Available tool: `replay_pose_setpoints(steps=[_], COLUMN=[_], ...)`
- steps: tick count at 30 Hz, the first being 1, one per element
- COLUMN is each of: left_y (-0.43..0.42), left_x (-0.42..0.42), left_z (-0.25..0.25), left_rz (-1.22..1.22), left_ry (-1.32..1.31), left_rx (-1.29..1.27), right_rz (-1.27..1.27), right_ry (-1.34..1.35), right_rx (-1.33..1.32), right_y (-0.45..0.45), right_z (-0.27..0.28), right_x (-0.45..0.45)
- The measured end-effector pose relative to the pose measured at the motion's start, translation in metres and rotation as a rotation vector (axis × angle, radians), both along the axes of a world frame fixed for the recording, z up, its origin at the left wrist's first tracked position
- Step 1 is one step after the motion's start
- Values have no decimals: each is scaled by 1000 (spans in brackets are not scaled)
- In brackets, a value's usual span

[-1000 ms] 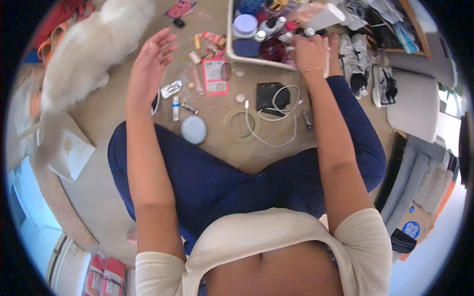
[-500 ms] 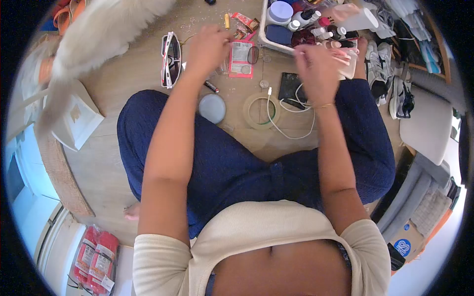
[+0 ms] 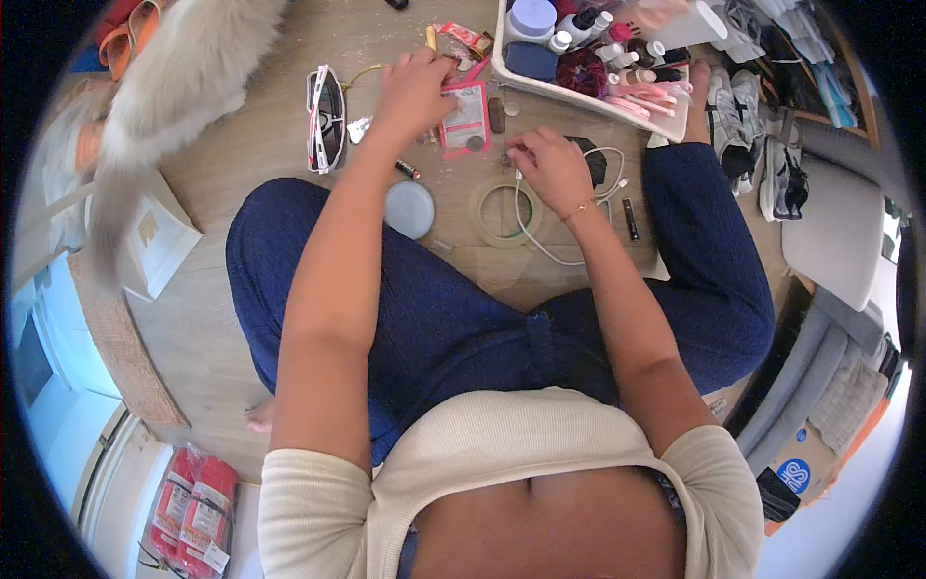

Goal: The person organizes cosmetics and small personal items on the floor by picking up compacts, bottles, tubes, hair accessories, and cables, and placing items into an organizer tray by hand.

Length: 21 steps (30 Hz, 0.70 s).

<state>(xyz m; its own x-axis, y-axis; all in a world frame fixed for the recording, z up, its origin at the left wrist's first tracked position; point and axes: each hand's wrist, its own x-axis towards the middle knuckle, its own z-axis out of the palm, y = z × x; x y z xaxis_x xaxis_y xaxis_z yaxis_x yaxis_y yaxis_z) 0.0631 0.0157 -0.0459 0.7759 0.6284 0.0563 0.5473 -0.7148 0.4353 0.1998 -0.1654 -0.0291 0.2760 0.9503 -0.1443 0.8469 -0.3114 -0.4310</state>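
Note:
My left hand is over the floor with its fingers apart, beside a pink-edged flat packet and some small red wrappers. My right hand is low over the floor, its thumb and fingertips pinched together; what is between them is too small to name. Beside the right hand lies a white cable, partly crossing a pale roll of tape. A dark flat item is partly hidden behind that hand. A grey-blue round lid lies near my knee.
White-framed sunglasses lie to the left. A white basket of bottles, jars and pink items stands at the upper right. A small black tube is by my right leg. A fluffy pale animal is at upper left; shoes stand right.
My right hand has moved left and down from beside the basket to the floor near the cable. The small black tube now shows. My left hand has shifted slightly; the animal has moved a little left.

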Motion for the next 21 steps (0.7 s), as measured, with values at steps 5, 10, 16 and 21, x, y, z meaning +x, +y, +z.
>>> replay_pose_setpoints(steps=[5, 10, 16, 21], left_y=[19, 24, 11, 25], left_x=[-20, -32, -41, -61], left_z=[27, 37, 69, 54], left_rz=[-21, -95, -450, -96], left_ry=[-130, -348, -316, -51], left_rx=[-678, -790, -341, -902], right_rz=[-46, -317, -697, -529], right_ry=[82, 644, 1347, 1231], right_rx=[77, 93, -182, -133], right_y=[3, 16, 26, 20], right_z=[7, 12, 49, 42], right_x=[0, -7, -23, -28])
